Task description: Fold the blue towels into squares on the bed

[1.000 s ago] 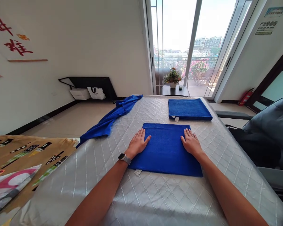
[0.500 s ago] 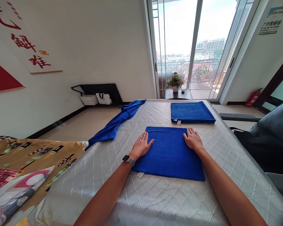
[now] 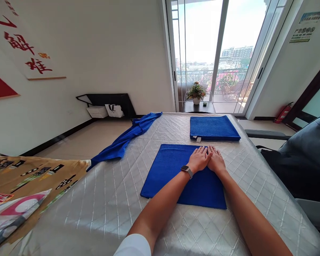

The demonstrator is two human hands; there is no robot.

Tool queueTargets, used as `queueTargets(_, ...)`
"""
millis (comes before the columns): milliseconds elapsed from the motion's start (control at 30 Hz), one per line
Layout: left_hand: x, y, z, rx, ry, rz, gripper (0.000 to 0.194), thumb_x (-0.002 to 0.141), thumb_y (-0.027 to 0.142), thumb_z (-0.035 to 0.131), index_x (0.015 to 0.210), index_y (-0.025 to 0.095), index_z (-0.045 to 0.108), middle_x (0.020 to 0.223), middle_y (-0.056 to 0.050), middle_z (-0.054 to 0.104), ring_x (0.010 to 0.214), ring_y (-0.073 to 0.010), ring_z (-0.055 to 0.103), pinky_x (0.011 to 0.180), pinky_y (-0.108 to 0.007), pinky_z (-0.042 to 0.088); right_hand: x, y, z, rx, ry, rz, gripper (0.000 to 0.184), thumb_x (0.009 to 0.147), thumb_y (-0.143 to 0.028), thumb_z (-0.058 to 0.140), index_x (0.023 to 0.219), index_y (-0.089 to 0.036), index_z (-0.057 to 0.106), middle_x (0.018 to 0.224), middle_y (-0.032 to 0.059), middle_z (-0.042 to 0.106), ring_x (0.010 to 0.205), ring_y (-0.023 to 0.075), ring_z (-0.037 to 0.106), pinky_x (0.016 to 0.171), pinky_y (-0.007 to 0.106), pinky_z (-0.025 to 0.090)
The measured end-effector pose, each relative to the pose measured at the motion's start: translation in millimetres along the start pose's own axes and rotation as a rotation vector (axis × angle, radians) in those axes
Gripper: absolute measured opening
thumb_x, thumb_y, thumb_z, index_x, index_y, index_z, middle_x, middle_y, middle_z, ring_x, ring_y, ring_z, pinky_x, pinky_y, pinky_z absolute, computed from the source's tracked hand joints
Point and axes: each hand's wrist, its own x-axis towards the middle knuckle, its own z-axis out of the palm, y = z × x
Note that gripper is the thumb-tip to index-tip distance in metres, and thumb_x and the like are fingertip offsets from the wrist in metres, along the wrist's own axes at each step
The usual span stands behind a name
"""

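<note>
A blue towel (image 3: 173, 167), folded into a flat rectangle, lies in front of me on a silver quilted surface (image 3: 117, 195). Both hands rest palm down near its far right corner, side by side and touching. My left hand (image 3: 200, 159), with a watch on the wrist, has its fingers stretched out on the cloth. My right hand (image 3: 216, 159) lies flat at the right edge, fingers extended. Just beyond is a stack of folded blue towels (image 3: 214, 128) with a white tag at its near edge. A crumpled blue cloth (image 3: 125, 140) drapes over the left edge.
A patterned tan cloth (image 3: 32, 174) and a pillow (image 3: 18, 213) lie at the left. Black bags (image 3: 296, 170) stand to the right. Beyond the far edge are a small table (image 3: 186, 106) with a potted plant (image 3: 196, 93) and a sliding glass door (image 3: 218, 53).
My left hand has slid right across the folded towel, from its left edge to beside my right hand. My right hand stays near the far right corner. The view has shifted slightly.
</note>
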Motion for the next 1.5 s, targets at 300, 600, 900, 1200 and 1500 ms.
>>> queueTargets(300, -58, -135, -38.4, 0.080, -0.053, -0.357, 0.084, 0.101, 0.068, 0.010, 0.160, 0.012, 0.031, 0.166, -0.012, 0.030, 0.156, -0.0259, 0.021, 0.127, -0.045, 0.017, 2, -5, -3, 0.051, -0.009, 0.047, 0.069, 0.104, -0.042, 0.018, 0.161, -0.005, 0.024, 0.169, 0.0103, 0.022, 0.156, 0.0212, 0.016, 0.126, 0.039, 0.008)
queueTargets(600, -81, -170, -44.8, 0.082, -0.026, -0.468, 0.094, 0.098, 0.073, 0.007, 0.160, 0.005, 0.025, 0.168, -0.016, 0.021, 0.156, -0.0256, 0.018, 0.127, -0.041, 0.016, 2, -5, -3, 0.025, -0.017, 0.064, 0.069, 0.104, -0.043, 0.018, 0.161, -0.006, 0.024, 0.169, 0.0083, 0.021, 0.156, 0.0194, 0.015, 0.126, 0.037, 0.008)
queueTargets(900, -80, -170, -42.8, 0.090, -0.044, -0.475, 0.091, 0.099, 0.070, 0.010, 0.161, 0.006, 0.022, 0.168, -0.016, 0.020, 0.157, -0.0258, 0.016, 0.127, -0.041, 0.015, 2, -7, -6, 0.015, -0.033, 0.072, 0.070, 0.103, -0.043, 0.018, 0.162, -0.005, 0.022, 0.169, 0.0091, 0.020, 0.156, 0.0189, 0.014, 0.126, 0.036, 0.007)
queueTargets(1200, -43, -131, -59.2, 0.216, -0.067, -0.613, 0.098, 0.097, 0.073, 0.016, 0.156, -0.003, 0.030, 0.163, -0.026, 0.028, 0.154, -0.0386, 0.022, 0.125, -0.052, 0.018, 3, -7, -7, 0.041, -0.031, 0.074, 0.070, 0.104, -0.044, 0.018, 0.162, -0.006, 0.023, 0.169, 0.0090, 0.020, 0.156, 0.0194, 0.014, 0.126, 0.037, 0.009)
queueTargets(1500, -2, 2, -1.4, -0.031, -0.009, 0.014, 0.080, 0.104, 0.062, 0.010, 0.157, 0.008, 0.035, 0.163, -0.015, 0.035, 0.154, -0.0233, 0.027, 0.126, -0.040, 0.021, -1, -1, -3, -0.040, -0.019, 0.012, 0.064, 0.104, -0.037, 0.022, 0.162, -0.009, 0.025, 0.170, 0.0084, 0.018, 0.156, 0.0177, 0.014, 0.125, 0.034, 0.009)
